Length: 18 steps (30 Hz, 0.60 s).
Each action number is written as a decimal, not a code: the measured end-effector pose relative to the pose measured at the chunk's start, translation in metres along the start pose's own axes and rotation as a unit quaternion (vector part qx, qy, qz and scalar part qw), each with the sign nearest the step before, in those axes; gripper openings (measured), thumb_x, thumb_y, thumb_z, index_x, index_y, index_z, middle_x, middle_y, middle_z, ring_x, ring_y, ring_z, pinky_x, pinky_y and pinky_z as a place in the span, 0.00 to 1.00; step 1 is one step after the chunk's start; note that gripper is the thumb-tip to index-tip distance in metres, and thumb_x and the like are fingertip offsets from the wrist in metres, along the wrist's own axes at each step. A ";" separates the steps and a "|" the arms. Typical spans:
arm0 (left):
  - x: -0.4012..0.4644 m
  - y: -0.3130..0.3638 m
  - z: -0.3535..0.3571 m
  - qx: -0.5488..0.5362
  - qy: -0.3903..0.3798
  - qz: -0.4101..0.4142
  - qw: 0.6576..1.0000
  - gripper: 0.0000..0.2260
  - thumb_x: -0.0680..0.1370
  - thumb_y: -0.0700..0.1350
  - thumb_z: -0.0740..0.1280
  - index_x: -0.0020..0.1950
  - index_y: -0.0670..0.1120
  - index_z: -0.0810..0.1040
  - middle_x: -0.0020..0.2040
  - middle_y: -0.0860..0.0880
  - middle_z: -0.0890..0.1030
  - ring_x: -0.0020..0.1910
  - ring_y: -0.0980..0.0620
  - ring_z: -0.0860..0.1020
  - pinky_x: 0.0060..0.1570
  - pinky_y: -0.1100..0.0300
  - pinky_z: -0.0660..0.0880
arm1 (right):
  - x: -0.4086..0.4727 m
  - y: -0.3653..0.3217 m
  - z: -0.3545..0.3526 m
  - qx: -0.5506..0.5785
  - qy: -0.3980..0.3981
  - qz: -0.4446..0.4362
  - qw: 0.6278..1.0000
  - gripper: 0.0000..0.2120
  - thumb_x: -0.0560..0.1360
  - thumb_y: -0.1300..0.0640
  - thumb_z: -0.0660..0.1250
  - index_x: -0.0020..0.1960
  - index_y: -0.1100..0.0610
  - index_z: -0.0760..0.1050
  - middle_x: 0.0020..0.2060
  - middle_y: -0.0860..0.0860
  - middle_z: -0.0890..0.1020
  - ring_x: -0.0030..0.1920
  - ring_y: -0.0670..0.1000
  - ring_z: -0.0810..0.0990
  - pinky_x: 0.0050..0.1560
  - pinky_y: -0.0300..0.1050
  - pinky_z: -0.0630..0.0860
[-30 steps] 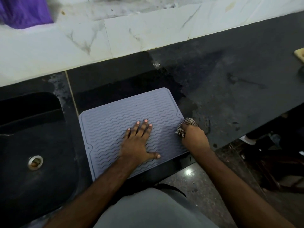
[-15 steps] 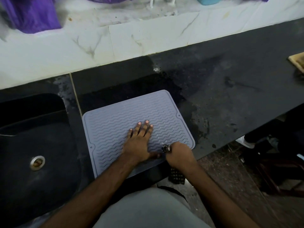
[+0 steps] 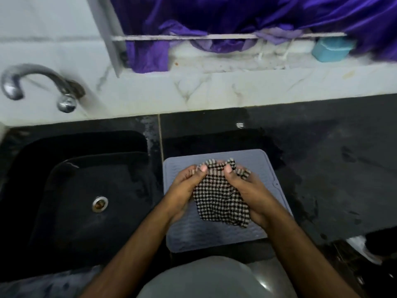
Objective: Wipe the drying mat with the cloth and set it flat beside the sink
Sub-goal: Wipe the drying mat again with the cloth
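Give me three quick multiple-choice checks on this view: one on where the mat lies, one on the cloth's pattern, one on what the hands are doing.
1. Where does the drying mat lie?
A. In the sink
B. On the dark counter, right of the sink
C. On the window ledge

2. What pattern is the cloth?
A. Plain purple
B. Solid teal
C. Dark and light checks

3. How is the cloth held?
A. By both hands, above the mat
B. By one hand only
C. Lying loose, untouched

Answers:
1 B: the mat lies flat beside the sink.
2 C: small checks cover it.
3 A: the left hand and right hand both grip it.
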<state>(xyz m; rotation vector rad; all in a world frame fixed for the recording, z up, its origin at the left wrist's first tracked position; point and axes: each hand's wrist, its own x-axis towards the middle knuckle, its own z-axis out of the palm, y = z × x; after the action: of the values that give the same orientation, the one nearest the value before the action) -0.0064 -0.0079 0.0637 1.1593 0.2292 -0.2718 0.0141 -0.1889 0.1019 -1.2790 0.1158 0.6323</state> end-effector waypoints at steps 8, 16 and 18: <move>-0.024 0.022 -0.025 -0.038 0.158 0.047 0.986 0.12 0.77 0.53 0.72 0.45 0.44 0.80 0.41 0.41 0.84 0.41 0.45 0.83 0.42 0.52 0.80 | 0.047 0.067 0.067 -0.244 0.152 -0.107 0.952 0.17 0.80 0.49 0.67 0.66 0.54 0.75 0.58 0.53 0.81 0.58 0.52 0.80 0.60 0.55 0.78; -0.037 0.027 -0.056 0.006 0.247 0.087 0.965 0.20 0.79 0.56 0.69 0.52 0.37 0.81 0.45 0.39 0.85 0.45 0.40 0.84 0.47 0.48 0.81 | 0.029 0.072 0.107 -0.242 -0.023 -0.119 0.963 0.26 0.76 0.31 0.59 0.65 0.46 0.75 0.58 0.46 0.82 0.60 0.44 0.80 0.64 0.54 0.76; -0.038 0.028 -0.057 -0.016 0.207 0.075 0.975 0.20 0.79 0.55 0.69 0.53 0.37 0.81 0.48 0.35 0.85 0.47 0.39 0.84 0.52 0.47 0.80 | 0.028 0.072 0.121 -0.139 -0.071 -0.085 0.984 0.29 0.76 0.31 0.60 0.71 0.45 0.71 0.65 0.46 0.80 0.66 0.46 0.77 0.69 0.56 0.72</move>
<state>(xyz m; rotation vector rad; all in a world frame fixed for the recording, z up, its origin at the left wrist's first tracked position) -0.0355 0.0586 0.0782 1.1861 0.5072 0.1101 -0.0300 -0.0567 0.0660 -1.4885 -0.2047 0.6036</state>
